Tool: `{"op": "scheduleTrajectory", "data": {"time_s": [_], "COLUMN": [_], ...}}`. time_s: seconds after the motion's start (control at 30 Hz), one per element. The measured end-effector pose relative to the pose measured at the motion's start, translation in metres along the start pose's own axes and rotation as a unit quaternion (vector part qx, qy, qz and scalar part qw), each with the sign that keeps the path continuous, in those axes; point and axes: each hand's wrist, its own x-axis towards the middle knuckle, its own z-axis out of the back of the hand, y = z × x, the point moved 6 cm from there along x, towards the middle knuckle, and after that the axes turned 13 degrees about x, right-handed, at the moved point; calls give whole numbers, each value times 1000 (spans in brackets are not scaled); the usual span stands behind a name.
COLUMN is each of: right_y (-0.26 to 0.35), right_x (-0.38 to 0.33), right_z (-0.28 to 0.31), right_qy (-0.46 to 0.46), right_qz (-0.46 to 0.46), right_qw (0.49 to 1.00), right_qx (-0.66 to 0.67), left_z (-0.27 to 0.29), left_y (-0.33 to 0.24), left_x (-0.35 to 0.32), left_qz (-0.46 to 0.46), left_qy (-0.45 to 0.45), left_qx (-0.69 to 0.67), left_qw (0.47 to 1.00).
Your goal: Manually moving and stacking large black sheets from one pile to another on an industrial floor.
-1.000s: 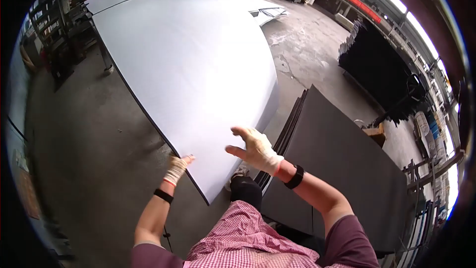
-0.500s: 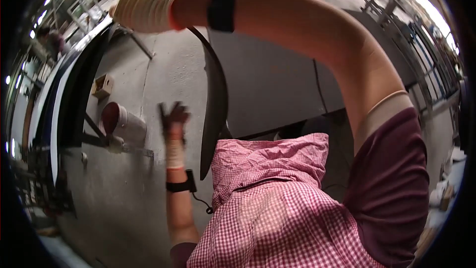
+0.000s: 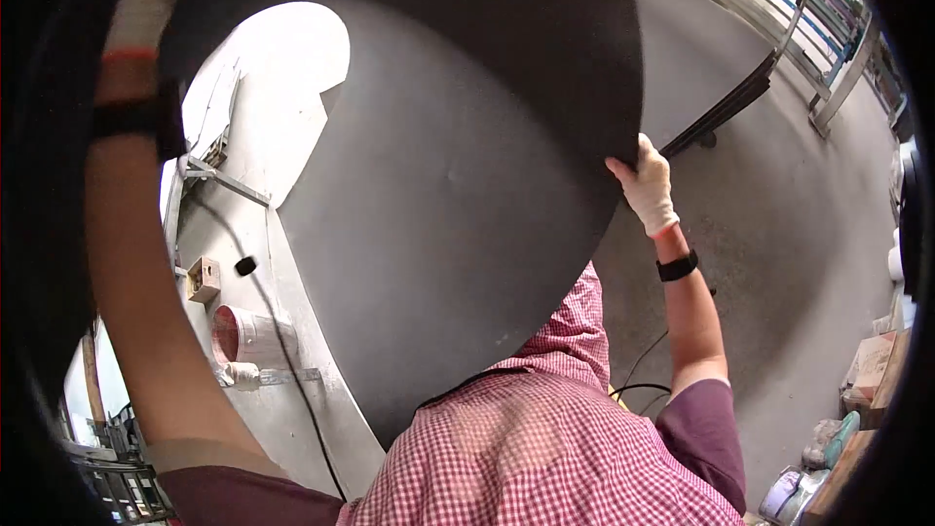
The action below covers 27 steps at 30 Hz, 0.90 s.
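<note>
A large, thin dark grey sheet [image 3: 448, 205] fills the middle of the head view in front of my body. Its upper part curves over and is in deep shade; whether this is one sheet or two overlapping, I cannot tell. My right hand [image 3: 645, 187], in a pale knit glove, grips the sheet's right edge, with the thumb on the near face and the other fingers partly hidden. My left hand [image 3: 146, 5], also gloved, is raised high at the upper left beside the dark sheet. Blur and the frame's top hide its fingers.
At the left, a pinkish bucket [image 3: 255, 336] lies on its side near a small wooden box [image 3: 203, 280]. A black cable [image 3: 302, 380] hangs at my left. Thin dark sheets [image 3: 726, 107] and a metal rack [image 3: 828, 68] stand at the right. Boxes [image 3: 872, 365] line the lower right.
My right hand has gone from the upper left to the right side. My left hand has risen from low down to the upper left. The dark sheet now spreads in front of me.
</note>
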Motion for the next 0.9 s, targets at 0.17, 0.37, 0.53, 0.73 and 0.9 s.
{"op": "scheduleTrajectory", "data": {"time_s": [0.17, 0.37, 0.53, 0.73, 0.9], "right_y": [-209, -252, -251, -268, -261], "right_x": [-182, -283, -276, -279, -210], "right_z": [87, 74, 68, 61, 32], "right_qy": [-222, -331, -328, -383, -416], "right_qz": [-327, -558, -595, -543, -538], "right_qw": [915, 725, 691, 715, 719], "right_qx": [83, 230, 247, 218, 140], "left_z": [-292, -272, -156, -174, -221], "left_y": [-140, 69, 176, 168, 215], "left_x": [-91, -268, -544, -649, -609], "left_qz": [-174, 29, 466, 573, 592], "left_qy": [200, 364, 292, 41, -2], "left_qx": [236, 275, 349, 132, -39], "left_qw": [935, 890, 759, 808, 805]}}
